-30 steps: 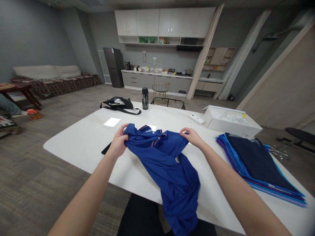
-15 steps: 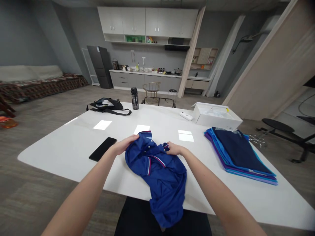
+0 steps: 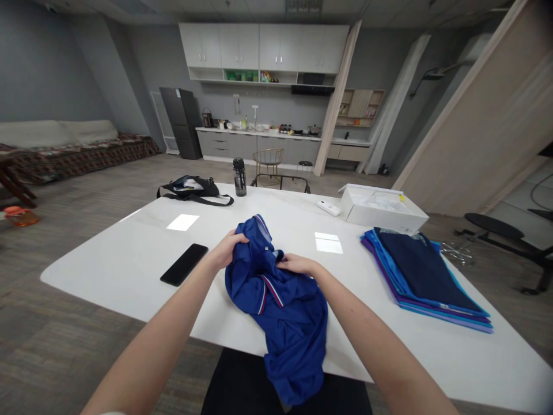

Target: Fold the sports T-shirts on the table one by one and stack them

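A crumpled blue polo shirt with red-and-white striped trim lies on the white table, its lower part hanging over the front edge onto my lap. My left hand is closed on the shirt's left upper part, close to the raised striped collar. At the right of the collar opening, my right hand grips the fabric, with its fingertips partly hidden in the folds. White buttons show on the placket between the two hands.
A stack of folded blue and purple clothes lies at the right, with an open white box behind it. A black phone is left of the shirt. Farther back are a black bag, a dark bottle and a white device.
My left hand has lifted the collar end higher, so the collar stands up more. My right hand has shifted slightly left, closer to the left one. The camera view has tilted up a little.
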Demonstrator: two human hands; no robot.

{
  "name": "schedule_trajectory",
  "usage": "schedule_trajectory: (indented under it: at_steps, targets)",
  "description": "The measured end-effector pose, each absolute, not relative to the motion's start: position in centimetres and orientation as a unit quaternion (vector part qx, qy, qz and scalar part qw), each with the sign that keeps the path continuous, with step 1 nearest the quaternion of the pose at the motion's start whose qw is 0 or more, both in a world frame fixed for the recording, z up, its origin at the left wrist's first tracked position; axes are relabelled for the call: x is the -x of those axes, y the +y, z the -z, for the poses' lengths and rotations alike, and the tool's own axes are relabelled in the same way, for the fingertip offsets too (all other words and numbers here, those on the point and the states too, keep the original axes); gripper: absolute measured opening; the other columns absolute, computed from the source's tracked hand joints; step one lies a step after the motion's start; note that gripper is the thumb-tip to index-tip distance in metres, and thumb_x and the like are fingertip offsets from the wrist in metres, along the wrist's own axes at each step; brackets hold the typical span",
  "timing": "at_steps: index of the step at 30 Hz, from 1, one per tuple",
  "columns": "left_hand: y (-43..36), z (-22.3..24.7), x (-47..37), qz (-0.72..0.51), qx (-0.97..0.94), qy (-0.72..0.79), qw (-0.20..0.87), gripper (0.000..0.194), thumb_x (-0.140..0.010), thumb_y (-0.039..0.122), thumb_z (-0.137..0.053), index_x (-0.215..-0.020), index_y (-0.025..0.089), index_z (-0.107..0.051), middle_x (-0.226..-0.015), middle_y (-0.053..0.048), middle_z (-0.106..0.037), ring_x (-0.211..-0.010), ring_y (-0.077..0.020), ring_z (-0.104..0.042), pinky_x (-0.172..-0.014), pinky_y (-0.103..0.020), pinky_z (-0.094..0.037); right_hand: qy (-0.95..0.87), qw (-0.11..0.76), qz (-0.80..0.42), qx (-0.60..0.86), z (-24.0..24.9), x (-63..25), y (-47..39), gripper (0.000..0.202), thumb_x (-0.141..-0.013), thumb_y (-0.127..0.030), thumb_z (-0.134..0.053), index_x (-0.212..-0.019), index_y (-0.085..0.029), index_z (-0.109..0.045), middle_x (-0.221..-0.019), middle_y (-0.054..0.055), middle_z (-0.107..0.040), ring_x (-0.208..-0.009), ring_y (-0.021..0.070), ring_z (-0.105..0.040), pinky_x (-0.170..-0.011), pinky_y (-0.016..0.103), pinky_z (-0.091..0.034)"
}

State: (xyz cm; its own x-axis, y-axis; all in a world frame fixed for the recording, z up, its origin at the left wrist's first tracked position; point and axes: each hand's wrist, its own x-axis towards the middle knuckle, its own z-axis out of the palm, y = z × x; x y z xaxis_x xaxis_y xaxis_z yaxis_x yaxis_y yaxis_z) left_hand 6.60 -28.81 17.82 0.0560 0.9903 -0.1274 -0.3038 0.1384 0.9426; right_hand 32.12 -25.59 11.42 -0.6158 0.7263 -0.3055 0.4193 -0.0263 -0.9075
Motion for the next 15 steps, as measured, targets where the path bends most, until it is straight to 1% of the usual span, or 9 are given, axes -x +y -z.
schedule_trajectory:
  at_steps: [2,4,6,8,10,11,13,14,15]
  targets:
    - [-29.4,-19.1,-7.4,-0.552,-0.359,0.416,0.627,0.029,-0.063,0.017,-0.076,-0.091,0.015,-0.070,-0.074,-0.005,-0.073,-0.063,-0.0204,-0.069,-0.063,-0.031,-0.057,-0.630,0.202,-0.652,0.371,-11.8,-31.4,-26.3,0.036,-0.080,-0.046,-0.072,-0.105,-0.020,-0.073,-0.104,0.005,-0.077,-0.101,0.0261,-0.071,-0.096,0.041,-0.055]
    - [-29.7,-20.3,-8.0,-0.563,-0.358,0.384,0.638,0.033,-0.068,0.024,-0.080,-0.097,0.014,-0.070,-0.079,-0.007,-0.074,-0.067,-0.0212,-0.070,-0.067,-0.033,-0.059,-0.582,0.291,-0.686,0.326,-12.3,-30.7,-27.0,0.044,-0.080,-0.050,-0.072,-0.112,-0.020,-0.070,-0.110,0.007,-0.076,-0.107,0.0281,-0.070,-0.101,0.043,-0.053]
    - [-29.6,-21.2,-8.6,-0.568,-0.378,0.355,0.639,0.037,-0.072,0.032,-0.083,-0.102,0.014,-0.068,-0.084,-0.008,-0.074,-0.072,-0.0216,-0.071,-0.073,-0.035,-0.060,-0.556,0.359,-0.690,0.295,-13.4,-30.3,-27.5,0.049,-0.081,-0.050,-0.070,-0.120,-0.020,-0.065,-0.119,0.009,-0.073,-0.114,0.0294,-0.067,-0.104,0.045,-0.051]
    - [-29.4,-22.1,-9.1,-0.579,-0.403,0.344,0.620,0.039,-0.073,0.034,-0.085,-0.101,0.015,-0.067,-0.086,-0.007,-0.074,-0.075,-0.0204,-0.071,-0.075,-0.034,-0.059,-0.551,0.406,-0.663,0.304,-15.0,-30.4,-27.9,0.052,-0.083,-0.052,-0.067,-0.125,-0.022,-0.061,-0.128,0.009,-0.069,-0.120,0.0290,-0.064,-0.106,0.043,-0.050]
    - [-29.2,-23.1,-9.6,-0.598,-0.421,0.352,0.584,0.040,-0.072,0.032,-0.086,-0.103,0.017,-0.065,-0.086,-0.004,-0.073,-0.075,-0.0185,-0.070,-0.072,-0.030,-0.058,-0.556,0.439,-0.623,0.333,-17.0,-30.9,-28.3,0.055,-0.083,-0.053,-0.066,-0.130,-0.027,-0.055,-0.133,0.006,-0.067,-0.123,0.0269,-0.063,-0.105,0.041,-0.050]
    - [-29.2,-23.8,-9.8,-0.608,-0.431,0.358,0.564,0.042,-0.071,0.030,-0.085,-0.107,0.019,-0.065,-0.087,-0.003,-0.073,-0.075,-0.0179,-0.070,-0.072,-0.029,-0.058,-0.562,0.452,-0.603,0.341,-18.0,-31.4,-28.5,0.059,-0.082,-0.052,-0.068,-0.133,-0.029,-0.052,-0.133,0.004,-0.066,-0.122,0.0256,-0.062,-0.104,0.040,-0.050]
    - [-29.5,-25.4,-10.2,-0.625,-0.462,0.355,0.520,0.054,-0.069,0.020,-0.082,-0.120,0.024,-0.063,-0.096,-0.001,-0.073,-0.081,-0.0174,-0.070,-0.074,-0.028,-0.057,-0.586,0.471,-0.568,0.335,-20.0,-32.5,-29.0,0.069,-0.077,-0.046,-0.075,-0.137,-0.034,-0.045,-0.130,0.001,-0.066,-0.118,0.0228,-0.064,-0.101,0.037,-0.051]
    - [-29.8,-26.4,-10.3,-0.633,-0.475,0.349,0.503,0.063,-0.067,0.013,-0.079,-0.126,0.026,-0.062,-0.101,-0.001,-0.072,-0.085,-0.0175,-0.069,-0.077,-0.027,-0.057,-0.603,0.474,-0.551,0.330,-21.0,-33.2,-29.2,0.070,-0.074,-0.042,-0.077,-0.136,-0.035,-0.045,-0.125,0.000,-0.068,-0.114,0.0216,-0.065,-0.098,0.035,-0.052]
    - [-30.2,-27.4,-10.3,-0.635,-0.489,0.342,0.491,0.070,-0.064,0.007,-0.076,-0.129,0.028,-0.061,-0.105,-0.001,-0.072,-0.089,-0.0178,-0.069,-0.081,-0.027,-0.057,-0.619,0.474,-0.532,0.330,-21.9,-33.9,-29.5,0.065,-0.073,-0.038,-0.079,-0.130,-0.033,-0.049,-0.117,-0.001,-0.069,-0.107,0.0204,-0.066,-0.094,0.034,-0.052]
